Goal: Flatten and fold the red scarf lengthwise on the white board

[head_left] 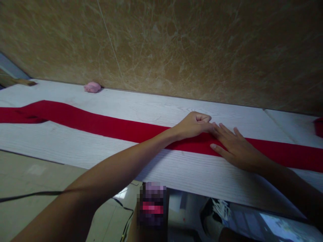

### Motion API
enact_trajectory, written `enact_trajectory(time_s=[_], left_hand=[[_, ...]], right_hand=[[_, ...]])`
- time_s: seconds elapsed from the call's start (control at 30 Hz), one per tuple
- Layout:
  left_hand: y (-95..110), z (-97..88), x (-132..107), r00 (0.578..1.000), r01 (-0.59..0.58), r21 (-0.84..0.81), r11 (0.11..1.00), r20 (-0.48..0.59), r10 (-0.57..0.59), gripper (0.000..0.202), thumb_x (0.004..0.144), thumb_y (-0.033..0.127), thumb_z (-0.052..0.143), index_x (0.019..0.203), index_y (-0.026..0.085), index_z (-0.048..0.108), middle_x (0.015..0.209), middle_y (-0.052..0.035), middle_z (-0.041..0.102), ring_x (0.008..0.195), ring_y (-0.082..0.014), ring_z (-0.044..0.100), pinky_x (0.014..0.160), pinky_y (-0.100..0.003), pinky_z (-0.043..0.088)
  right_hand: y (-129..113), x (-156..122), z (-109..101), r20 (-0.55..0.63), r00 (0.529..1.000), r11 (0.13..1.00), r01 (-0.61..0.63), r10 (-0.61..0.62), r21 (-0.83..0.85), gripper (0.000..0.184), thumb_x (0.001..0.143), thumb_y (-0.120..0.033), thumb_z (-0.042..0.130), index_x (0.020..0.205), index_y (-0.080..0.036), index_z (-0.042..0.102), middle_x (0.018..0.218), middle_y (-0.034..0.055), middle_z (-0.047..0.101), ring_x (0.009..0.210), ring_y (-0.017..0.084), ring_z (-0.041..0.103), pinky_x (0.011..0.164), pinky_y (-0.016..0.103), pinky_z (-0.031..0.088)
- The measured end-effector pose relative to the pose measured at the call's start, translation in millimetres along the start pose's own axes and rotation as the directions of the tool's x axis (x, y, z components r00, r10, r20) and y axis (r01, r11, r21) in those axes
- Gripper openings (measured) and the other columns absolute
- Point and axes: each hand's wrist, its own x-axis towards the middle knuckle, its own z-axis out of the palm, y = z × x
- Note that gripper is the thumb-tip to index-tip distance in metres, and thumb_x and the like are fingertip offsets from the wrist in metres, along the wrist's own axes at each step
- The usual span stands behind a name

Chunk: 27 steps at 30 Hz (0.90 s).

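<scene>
A long strip of red cloth point(106, 126) runs across the white wood-grain tabletop point(83, 148) from the left edge of the view to the right edge. It lies mostly flat, with a bend and a small fold near its left end. Over the cloth, right of the middle, my left hand point(195, 125) is closed with its fingers curled in. Whether something small is inside it, I cannot tell. My right hand point(230, 146) rests palm down on the cloth, fingers spread, its fingertips meeting the front of my left hand.
A small pink lump point(92, 87) sits against the brown marble-patterned wall point(161, 47). A wooden piece point(25, 82) lies at the far left corner, and something red point(318, 127) at the right edge. Below the table are a dark cable point(32, 195) and white strands point(222, 210).
</scene>
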Motion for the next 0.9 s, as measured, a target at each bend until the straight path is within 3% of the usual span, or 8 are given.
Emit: enact_trajectory(time_s=[0.13, 0.23, 0.3, 0.37, 0.43, 0.5, 0.67, 0.9], left_hand=[[-4.4, -2.6, -0.6, 0.998, 0.042, 0.091, 0.995, 0.051, -0.047, 0.043, 0.078, 0.035, 0.064, 0.060, 0.024, 0.026, 0.057, 0.0103, 0.025, 0.053, -0.0073, 0.026, 0.055, -0.025, 0.020], [-5.7, -3.6, -1.0, 0.999, -0.018, 0.298, 0.954, -0.030, 0.028, 0.043, 0.087, 0.040, 0.060, 0.062, 0.024, 0.029, 0.059, 0.0078, 0.034, 0.057, -0.0100, 0.037, 0.060, -0.026, 0.033], [-5.1, -3.5, -2.2, 0.993, -0.111, 0.537, 0.836, 0.019, 0.120, 0.032, 0.094, 0.040, 0.057, 0.070, 0.022, 0.047, 0.072, 0.0017, 0.057, 0.075, -0.0151, 0.056, 0.076, -0.030, 0.046], [-3.9, -2.6, -4.3, 0.977, -0.211, 0.732, 0.648, 0.186, 0.108, 0.022, 0.098, 0.037, 0.054, 0.100, 0.019, 0.066, 0.114, -0.0080, 0.073, 0.114, -0.0227, 0.063, 0.104, -0.039, 0.046], [-2.7, -0.7, -6.9, 0.952, -0.247, 0.838, 0.486, 0.303, -0.040, 0.045, 0.102, 0.038, 0.049, 0.141, 0.017, 0.058, 0.157, -0.0125, 0.056, 0.150, -0.0279, 0.044, 0.123, -0.048, 0.031], [-1.4, 1.9, -9.5, 0.935, -0.208, 0.902, 0.379, 0.298, -0.195, 0.063, 0.107, 0.044, 0.039, 0.163, 0.015, 0.036, 0.174, -0.0110, 0.031, 0.163, -0.0288, 0.020, 0.131, -0.055, 0.016], [2.1, 6.7, -13.1, 0.911, -0.145, 0.958, 0.249, 0.227, -0.345, 0.078, 0.108, 0.058, 0.024, 0.169, 0.009, 0.019, 0.177, -0.0126, 0.017, 0.166, -0.0302, 0.007, 0.132, -0.059, 0.003], [9.4, 8.2, -16.1, 0.931, -0.200, 0.947, 0.251, 0.263, -0.252, 0.075, 0.109, 0.055, 0.025, 0.169, 0.011, 0.022, 0.177, -0.0104, 0.013, 0.166, -0.0263, 0.004, 0.134, -0.053, 0.005]], right_hand=[[2.3, -0.2, 0.9, 0.007, 0.999, 0.999, -0.034, 0.034, -0.011, 0.070, 0.107, -0.057, 0.028, 0.163, -0.018, 0.042, 0.172, 0.0149, 0.031, 0.158, 0.040, 0.027, 0.122, 0.072, 0.027], [3.8, -1.4, 2.8, -0.010, 0.999, 0.998, -0.054, 0.054, -0.020, 0.069, 0.107, -0.057, 0.029, 0.165, -0.020, 0.039, 0.172, 0.0135, 0.032, 0.158, 0.039, 0.028, 0.121, 0.072, 0.029], [3.8, -2.0, 4.1, -0.021, 0.998, 0.998, -0.058, 0.058, -0.025, 0.069, 0.107, -0.057, 0.030, 0.166, -0.022, 0.037, 0.172, 0.0130, 0.033, 0.158, 0.039, 0.028, 0.121, 0.071, 0.029], [3.6, -2.2, 5.0, -0.023, 0.998, 0.997, -0.065, 0.064, -0.029, 0.070, 0.106, -0.058, 0.030, 0.165, -0.022, 0.038, 0.171, 0.0130, 0.034, 0.157, 0.039, 0.029, 0.121, 0.070, 0.030], [3.8, -2.3, 5.7, -0.018, 0.997, 0.997, -0.073, 0.073, -0.027, 0.072, 0.106, -0.060, 0.029, 0.164, -0.019, 0.040, 0.171, 0.0141, 0.034, 0.157, 0.040, 0.029, 0.122, 0.070, 0.030], [5.2, -2.5, 6.8, -0.018, 0.997, 0.997, -0.073, 0.072, -0.021, 0.074, 0.106, -0.061, 0.028, 0.165, -0.017, 0.039, 0.171, 0.0150, 0.033, 0.158, 0.039, 0.028, 0.122, 0.069, 0.029], [11.1, -3.7, 10.0, -0.043, 0.999, 0.999, -0.033, 0.032, -0.009, 0.076, 0.107, -0.060, 0.031, 0.170, -0.019, 0.024, 0.172, 0.0146, 0.031, 0.158, 0.038, 0.027, 0.123, 0.066, 0.029], [12.7, -6.0, 3.9, -0.050, 0.997, 0.998, -0.062, 0.062, -0.006, 0.079, 0.106, -0.062, 0.029, 0.167, -0.012, 0.031, 0.171, 0.0178, 0.030, 0.158, 0.038, 0.026, 0.124, 0.066, 0.028]])
